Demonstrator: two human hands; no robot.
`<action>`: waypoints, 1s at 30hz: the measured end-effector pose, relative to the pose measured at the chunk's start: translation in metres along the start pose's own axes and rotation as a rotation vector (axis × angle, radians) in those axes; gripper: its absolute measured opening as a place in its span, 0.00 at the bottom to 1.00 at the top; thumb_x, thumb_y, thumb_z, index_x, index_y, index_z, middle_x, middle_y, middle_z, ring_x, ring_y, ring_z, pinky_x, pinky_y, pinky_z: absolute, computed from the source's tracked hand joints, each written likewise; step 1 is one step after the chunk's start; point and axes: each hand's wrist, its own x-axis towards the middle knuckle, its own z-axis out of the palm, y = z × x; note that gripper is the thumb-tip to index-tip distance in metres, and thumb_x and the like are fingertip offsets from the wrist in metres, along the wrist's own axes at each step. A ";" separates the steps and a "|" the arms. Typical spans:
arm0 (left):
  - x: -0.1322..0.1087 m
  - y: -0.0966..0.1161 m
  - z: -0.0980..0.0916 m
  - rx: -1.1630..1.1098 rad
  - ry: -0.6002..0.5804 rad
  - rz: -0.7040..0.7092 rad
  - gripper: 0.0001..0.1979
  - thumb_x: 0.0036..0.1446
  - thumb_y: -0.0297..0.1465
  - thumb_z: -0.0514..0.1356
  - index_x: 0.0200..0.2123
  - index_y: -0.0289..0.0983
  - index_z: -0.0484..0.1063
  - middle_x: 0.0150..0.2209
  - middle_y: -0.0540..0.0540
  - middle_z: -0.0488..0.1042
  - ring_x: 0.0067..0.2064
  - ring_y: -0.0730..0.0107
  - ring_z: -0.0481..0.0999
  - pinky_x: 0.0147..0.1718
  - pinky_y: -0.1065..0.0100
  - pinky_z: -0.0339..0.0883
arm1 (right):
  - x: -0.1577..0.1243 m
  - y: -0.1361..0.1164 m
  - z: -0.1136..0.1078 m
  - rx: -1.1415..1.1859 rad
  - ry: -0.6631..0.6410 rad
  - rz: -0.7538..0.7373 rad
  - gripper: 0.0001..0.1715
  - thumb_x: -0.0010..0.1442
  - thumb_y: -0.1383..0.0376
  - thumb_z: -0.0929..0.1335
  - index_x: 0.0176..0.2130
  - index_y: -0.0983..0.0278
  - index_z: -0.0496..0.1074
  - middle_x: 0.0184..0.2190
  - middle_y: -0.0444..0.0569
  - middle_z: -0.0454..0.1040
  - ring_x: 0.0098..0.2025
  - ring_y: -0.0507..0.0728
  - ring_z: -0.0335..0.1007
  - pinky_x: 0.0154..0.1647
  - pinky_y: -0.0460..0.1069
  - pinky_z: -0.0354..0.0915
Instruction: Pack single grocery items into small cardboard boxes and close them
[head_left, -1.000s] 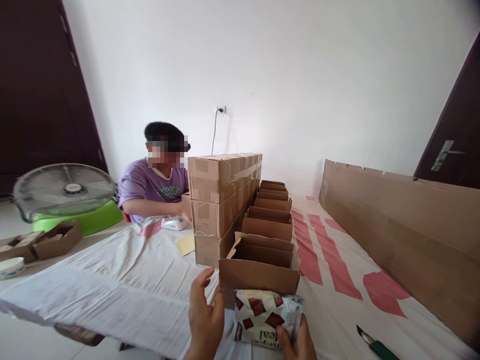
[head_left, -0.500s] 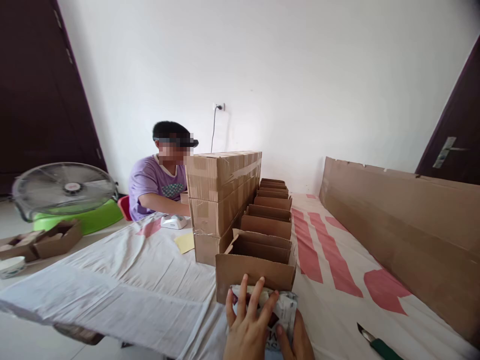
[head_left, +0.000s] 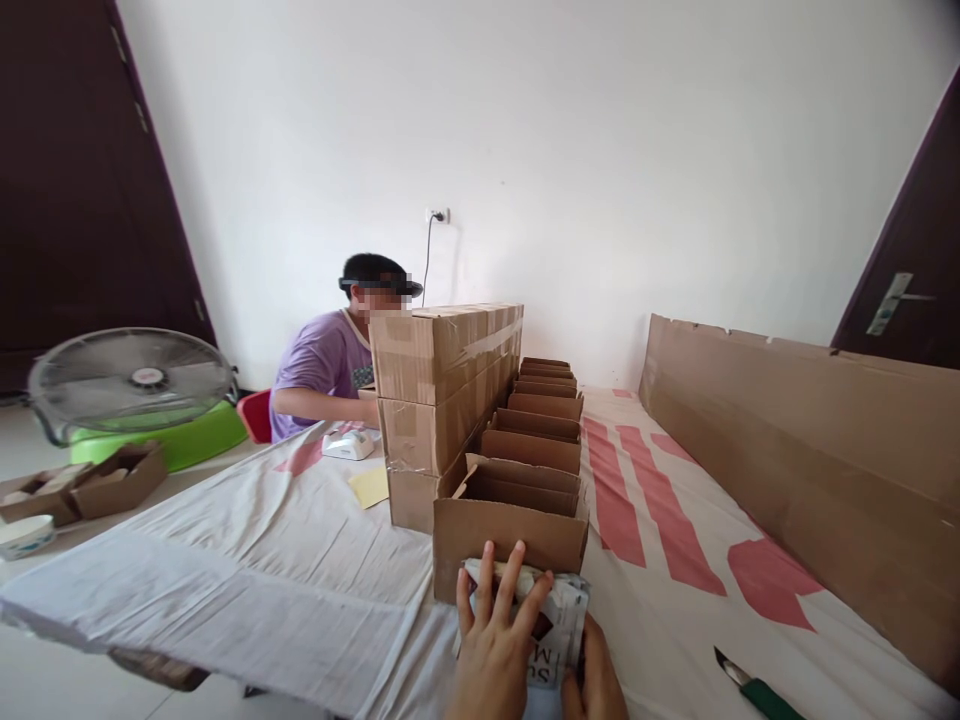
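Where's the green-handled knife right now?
Head view, bottom right: the green-handled knife lies on the white cloth, to the right of the right hand and the packet, near the long cardboard sheet.

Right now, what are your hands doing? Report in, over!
Left hand flat on the packet, fingers spread. Right hand holds its right edge. Packet lies just in front of the open box. Knife off to the right, apart from both hands.
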 end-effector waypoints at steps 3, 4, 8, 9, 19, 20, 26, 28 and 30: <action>0.000 -0.002 0.003 -0.008 -0.027 0.000 0.32 0.53 0.27 0.62 0.60 0.55 0.64 0.69 0.50 0.54 0.70 0.47 0.42 0.65 0.42 0.34 | -0.005 0.006 0.008 -0.010 0.059 0.040 0.27 0.62 0.66 0.62 0.60 0.64 0.58 0.57 0.60 0.69 0.57 0.66 0.68 0.56 0.58 0.68; 0.000 -0.003 0.004 -0.013 -0.035 0.000 0.31 0.53 0.28 0.62 0.60 0.55 0.64 0.69 0.50 0.53 0.70 0.46 0.42 0.65 0.42 0.35 | -0.006 0.007 0.011 -0.009 0.064 0.051 0.27 0.62 0.65 0.62 0.60 0.64 0.58 0.56 0.60 0.69 0.57 0.66 0.69 0.57 0.58 0.67; 0.003 -0.006 0.007 -0.047 -0.055 -0.013 0.31 0.53 0.28 0.63 0.60 0.54 0.63 0.70 0.49 0.51 0.71 0.46 0.40 0.64 0.40 0.35 | -0.006 0.007 0.012 -0.010 0.068 0.089 0.28 0.61 0.65 0.61 0.60 0.64 0.57 0.55 0.60 0.69 0.57 0.65 0.69 0.54 0.55 0.69; 0.005 -0.007 0.007 -0.058 -0.059 -0.017 0.31 0.53 0.28 0.63 0.60 0.54 0.63 0.70 0.49 0.51 0.71 0.46 0.40 0.64 0.40 0.34 | -0.005 0.006 0.011 -0.010 0.064 0.089 0.28 0.61 0.65 0.61 0.60 0.64 0.57 0.55 0.60 0.69 0.57 0.65 0.69 0.53 0.55 0.70; 0.013 -0.014 0.011 -0.101 -0.095 -0.014 0.32 0.55 0.28 0.63 0.61 0.54 0.62 0.71 0.48 0.48 0.71 0.45 0.39 0.64 0.38 0.37 | -0.003 0.000 0.009 -0.026 0.044 0.096 0.37 0.55 0.70 0.61 0.64 0.64 0.52 0.57 0.60 0.67 0.56 0.66 0.69 0.44 0.53 0.74; 0.014 -0.014 0.012 -0.096 -0.090 -0.011 0.32 0.55 0.28 0.63 0.61 0.54 0.62 0.70 0.48 0.49 0.71 0.45 0.39 0.64 0.38 0.37 | -0.004 0.001 0.009 -0.027 0.044 0.098 0.38 0.55 0.70 0.61 0.64 0.64 0.52 0.57 0.61 0.66 0.56 0.66 0.69 0.44 0.53 0.74; 0.020 -0.019 0.017 -0.051 -0.050 0.007 0.32 0.53 0.26 0.63 0.60 0.53 0.64 0.70 0.47 0.52 0.70 0.44 0.43 0.63 0.38 0.40 | -0.003 -0.001 0.008 -0.026 0.042 0.103 0.40 0.52 0.72 0.61 0.63 0.64 0.53 0.57 0.59 0.67 0.56 0.64 0.70 0.45 0.53 0.73; 0.022 -0.022 0.017 -0.063 -0.057 0.005 0.32 0.53 0.27 0.63 0.60 0.53 0.64 0.69 0.47 0.52 0.70 0.44 0.43 0.63 0.37 0.40 | -0.003 -0.002 0.007 -0.023 0.032 0.100 0.39 0.52 0.72 0.62 0.62 0.63 0.55 0.57 0.59 0.68 0.55 0.64 0.70 0.45 0.52 0.74; 0.023 -0.024 0.018 -0.085 -0.070 0.002 0.32 0.53 0.27 0.63 0.60 0.53 0.64 0.69 0.46 0.52 0.70 0.43 0.43 0.63 0.36 0.40 | -0.003 -0.003 0.006 -0.024 0.023 0.099 0.37 0.52 0.72 0.62 0.61 0.63 0.58 0.57 0.58 0.68 0.55 0.63 0.71 0.45 0.52 0.74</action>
